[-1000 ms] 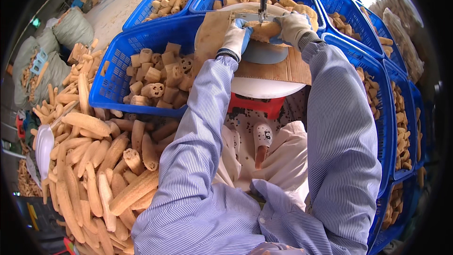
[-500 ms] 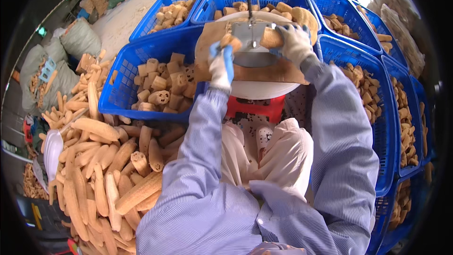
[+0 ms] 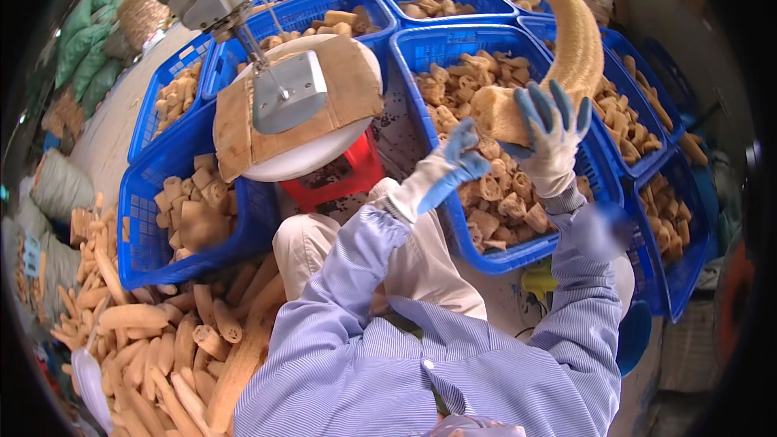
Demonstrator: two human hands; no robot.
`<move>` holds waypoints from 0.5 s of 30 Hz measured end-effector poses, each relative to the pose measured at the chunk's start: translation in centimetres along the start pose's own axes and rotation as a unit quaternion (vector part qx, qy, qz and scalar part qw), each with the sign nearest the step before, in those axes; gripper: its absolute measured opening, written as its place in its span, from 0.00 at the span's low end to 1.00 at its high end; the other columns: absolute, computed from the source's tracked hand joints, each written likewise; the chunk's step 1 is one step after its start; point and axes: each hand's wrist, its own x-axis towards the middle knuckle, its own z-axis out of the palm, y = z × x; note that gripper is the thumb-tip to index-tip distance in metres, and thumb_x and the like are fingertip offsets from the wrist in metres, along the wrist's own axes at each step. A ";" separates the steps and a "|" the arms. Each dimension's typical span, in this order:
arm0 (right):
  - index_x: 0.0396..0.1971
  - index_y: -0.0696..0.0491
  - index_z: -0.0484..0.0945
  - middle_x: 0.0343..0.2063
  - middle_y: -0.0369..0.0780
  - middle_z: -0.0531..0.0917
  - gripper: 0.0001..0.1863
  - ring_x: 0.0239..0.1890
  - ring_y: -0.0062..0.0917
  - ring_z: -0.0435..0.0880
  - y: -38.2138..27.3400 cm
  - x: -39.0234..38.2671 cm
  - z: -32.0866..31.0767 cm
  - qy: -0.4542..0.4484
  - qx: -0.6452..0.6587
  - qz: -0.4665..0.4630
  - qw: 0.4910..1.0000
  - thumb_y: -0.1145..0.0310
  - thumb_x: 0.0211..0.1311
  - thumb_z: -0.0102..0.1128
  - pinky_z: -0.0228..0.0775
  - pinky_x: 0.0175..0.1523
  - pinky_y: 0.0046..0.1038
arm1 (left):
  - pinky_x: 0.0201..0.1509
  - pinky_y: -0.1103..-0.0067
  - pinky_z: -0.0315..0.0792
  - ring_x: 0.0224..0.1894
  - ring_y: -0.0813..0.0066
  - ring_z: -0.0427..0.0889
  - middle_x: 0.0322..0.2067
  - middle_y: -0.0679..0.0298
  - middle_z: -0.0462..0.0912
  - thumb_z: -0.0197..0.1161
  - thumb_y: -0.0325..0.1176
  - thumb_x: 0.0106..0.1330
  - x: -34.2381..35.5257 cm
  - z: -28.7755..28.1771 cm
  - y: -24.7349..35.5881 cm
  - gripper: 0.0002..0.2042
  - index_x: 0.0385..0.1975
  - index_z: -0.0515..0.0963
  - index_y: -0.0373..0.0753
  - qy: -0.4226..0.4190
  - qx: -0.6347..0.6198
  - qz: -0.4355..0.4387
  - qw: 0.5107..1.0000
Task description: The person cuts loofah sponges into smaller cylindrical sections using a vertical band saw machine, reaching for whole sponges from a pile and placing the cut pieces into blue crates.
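Note:
My right hand (image 3: 554, 137), in a white and blue glove, has its fingers spread in front of a curved tan loofah (image 3: 576, 44) over the right-hand basket. The loofah's cut end shows left of the fingers, and its tail rises behind them. Whether palm and loofah still touch is hidden. My left hand (image 3: 445, 168), gloved alike, hovers over that basket's near left side, fingers apart and holding nothing. Left of my knees, a blurred loofah piece (image 3: 204, 226) appears over the cut pieces in the left basket (image 3: 133, 235).
A machine head with a thin blade (image 3: 271, 73) stands over a metal plate (image 3: 312, 85) and cardboard (image 3: 352, 85) on a round white top above a red stool (image 3: 348, 163). Several blue baskets (image 3: 477, 259) surround it. Whole loofahs (image 3: 133, 316) are heaped at left.
My view has turned right. Both hands have left the blade for the right-hand basket. My left hand has let go of its loofah piece, and my right hand has opened from its loofah.

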 end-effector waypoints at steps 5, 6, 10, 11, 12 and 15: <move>0.65 0.31 0.70 0.63 0.30 0.71 0.57 0.71 0.34 0.60 -5.3 -0.1 1.2 -0.024 0.095 -0.017 0.995 0.53 0.20 0.83 0.34 0.74 0.60 | 0.66 0.78 0.68 0.62 0.76 0.70 0.62 0.65 0.66 0.71 0.27 0.62 -3.0 1.7 4.2 0.42 0.72 0.52 0.43 0.080 0.010 0.174 0.981; 0.65 0.31 0.68 0.65 0.31 0.68 0.57 0.71 0.38 0.58 -6.7 0.7 1.5 -0.039 0.095 -0.026 0.994 0.51 0.21 0.82 0.35 0.72 0.62 | 0.66 0.78 0.68 0.61 0.76 0.70 0.61 0.65 0.68 0.71 0.26 0.61 -3.5 0.5 4.7 0.41 0.72 0.54 0.43 0.097 -0.011 0.182 0.978; 0.69 0.43 0.64 0.67 0.49 0.63 0.57 0.71 0.48 0.56 -10.6 4.0 2.4 0.045 0.221 -0.007 0.974 0.34 0.36 0.74 0.41 0.73 0.56 | 0.61 0.82 0.72 0.56 0.79 0.73 0.55 0.67 0.71 0.69 0.18 0.59 -7.7 -6.7 6.8 0.40 0.70 0.57 0.46 0.166 0.022 0.229 0.959; 0.69 0.49 0.62 0.67 0.51 0.62 0.59 0.70 0.49 0.58 -11.0 4.8 3.5 0.096 0.254 0.015 0.962 0.33 0.37 0.73 0.44 0.72 0.54 | 0.61 0.82 0.72 0.56 0.79 0.73 0.55 0.68 0.71 0.69 0.18 0.59 -9.1 -8.7 7.7 0.40 0.70 0.58 0.46 0.172 0.043 0.240 0.954; 0.69 0.56 0.60 0.67 0.53 0.61 0.61 0.69 0.51 0.60 -11.5 5.6 4.8 0.143 0.286 0.035 0.947 0.32 0.39 0.71 0.48 0.72 0.52 | 0.60 0.82 0.72 0.56 0.79 0.73 0.56 0.68 0.71 0.68 0.17 0.59 -10.4 -10.4 8.5 0.40 0.70 0.58 0.47 0.180 0.063 0.252 0.949; 0.72 0.60 0.47 0.67 0.51 0.62 0.59 0.69 0.42 0.63 -14.8 7.9 9.1 0.034 0.707 0.197 0.679 0.47 0.51 0.74 0.61 0.70 0.41 | 0.65 0.79 0.67 0.60 0.76 0.71 0.60 0.67 0.70 0.66 0.17 0.59 -14.1 -13.8 11.1 0.40 0.71 0.58 0.47 0.201 0.144 0.250 0.936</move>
